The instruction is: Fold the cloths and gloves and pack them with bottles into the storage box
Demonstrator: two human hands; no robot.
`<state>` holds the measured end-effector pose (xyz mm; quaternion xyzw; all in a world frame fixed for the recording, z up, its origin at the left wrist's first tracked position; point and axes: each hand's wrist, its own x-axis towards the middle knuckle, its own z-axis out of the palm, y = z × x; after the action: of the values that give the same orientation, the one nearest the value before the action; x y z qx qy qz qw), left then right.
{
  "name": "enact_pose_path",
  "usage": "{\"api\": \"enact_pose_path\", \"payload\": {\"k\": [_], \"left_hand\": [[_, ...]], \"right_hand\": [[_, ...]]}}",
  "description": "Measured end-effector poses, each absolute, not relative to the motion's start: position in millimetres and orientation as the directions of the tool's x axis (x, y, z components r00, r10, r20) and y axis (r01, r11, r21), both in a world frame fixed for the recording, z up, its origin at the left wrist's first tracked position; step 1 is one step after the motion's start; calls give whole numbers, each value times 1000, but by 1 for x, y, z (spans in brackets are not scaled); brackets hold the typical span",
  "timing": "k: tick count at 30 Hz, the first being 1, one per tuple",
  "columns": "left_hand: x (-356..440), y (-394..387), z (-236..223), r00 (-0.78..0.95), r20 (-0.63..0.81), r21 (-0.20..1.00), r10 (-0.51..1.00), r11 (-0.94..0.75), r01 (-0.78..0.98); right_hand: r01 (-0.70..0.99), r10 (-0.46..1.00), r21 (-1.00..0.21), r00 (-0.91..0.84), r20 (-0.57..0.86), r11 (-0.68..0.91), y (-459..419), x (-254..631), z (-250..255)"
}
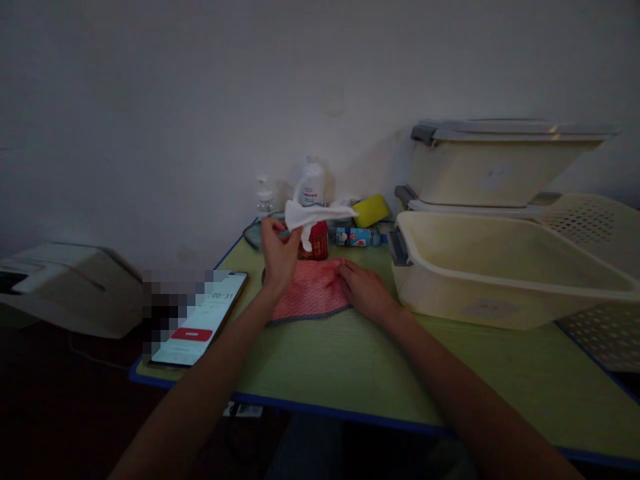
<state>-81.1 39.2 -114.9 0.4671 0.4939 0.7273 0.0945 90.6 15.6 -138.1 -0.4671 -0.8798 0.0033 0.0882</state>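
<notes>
My left hand (281,257) is raised above the table, its fingers pinched on a limp white tissue (313,215) whose one end stretches right and another hangs down. A pink textured cloth (303,290) with a dark checked border lies flat on the table below it. My right hand (367,290) rests at the cloth's right side, thumb and fingers closed on a gathered fold. Just behind the cloth stands a red patterned container (319,241), partly covered by the tissue.
A phone (200,320) lies at left on the green table (340,360). Behind are a white bottle (313,180), a small pump bottle (264,195), a yellow sponge (371,211) and a blue-labelled bottle (354,237). An open cream bin (460,300) stands right, lidded bins (500,170) behind it.
</notes>
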Motion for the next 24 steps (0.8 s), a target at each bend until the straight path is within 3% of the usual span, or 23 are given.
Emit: {"api": "enact_pose_path", "payload": {"k": [3, 6, 12, 16, 20, 24], "left_hand": [[-88, 45, -116, -545, 524, 849, 654, -450, 276], [-91, 49, -120, -467, 563, 825, 681, -432, 365], [-88, 42, -122, -185, 719, 550, 670, -386, 740], [-84, 33, -121, -32, 729, 369, 684, -352, 860], [-81, 29, -125, 61, 656, 277, 753, -314, 908], [-80, 29, -127, 80, 607, 269, 791, -299, 916]], "right_hand": [[812, 816, -101, -559, 148, 575, 16, 91, -139], [804, 810, -112, -569, 142, 585, 17, 91, -139], [797, 806, -125, -575, 142, 591, 17, 92, -139], [792, 802, -131, -580, 146, 596, 16, 92, -139], [791, 802, -134, -579, 150, 596, 15, 92, -138], [790, 800, -132, -581, 148, 598, 15, 92, -138]]}}
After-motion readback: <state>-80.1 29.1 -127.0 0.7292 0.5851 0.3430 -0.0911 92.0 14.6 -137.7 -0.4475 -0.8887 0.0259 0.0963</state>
